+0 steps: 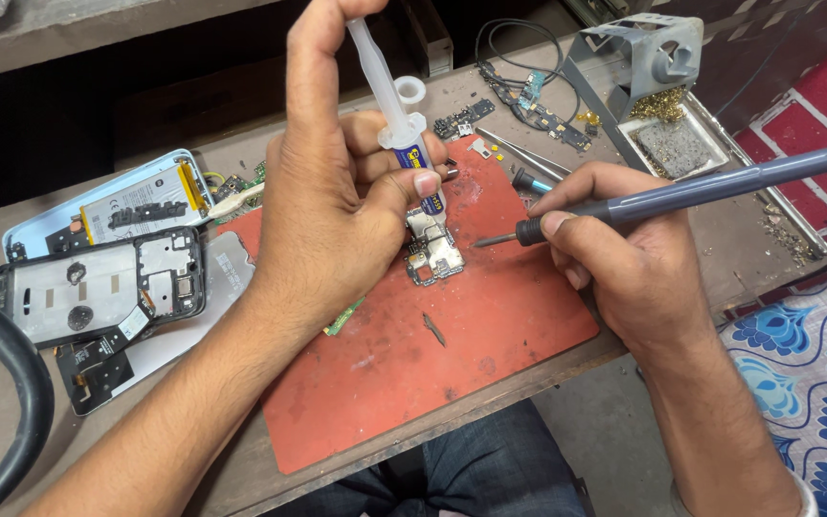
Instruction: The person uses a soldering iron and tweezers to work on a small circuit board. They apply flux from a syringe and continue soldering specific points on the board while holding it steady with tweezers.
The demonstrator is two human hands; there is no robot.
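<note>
Opened phone shells [98, 287] lie left — soldering-iron stand [648, 57] and loose boards [538, 101] behind.

Clear plastic syringe [396, 101] with a white plunger stands nearly upright, tip down right over the small circuit board [435, 251] lying flat on the red mat [452, 354]. Grey soldering iron [681, 194] lies almost level, its dark tip just beside the board.

The clear plastic syringe [396, 96] carries 1 blue and yellow label. At left, the flat silver battery [141, 203] wears 1 pale label with a yellow edge.
</note>
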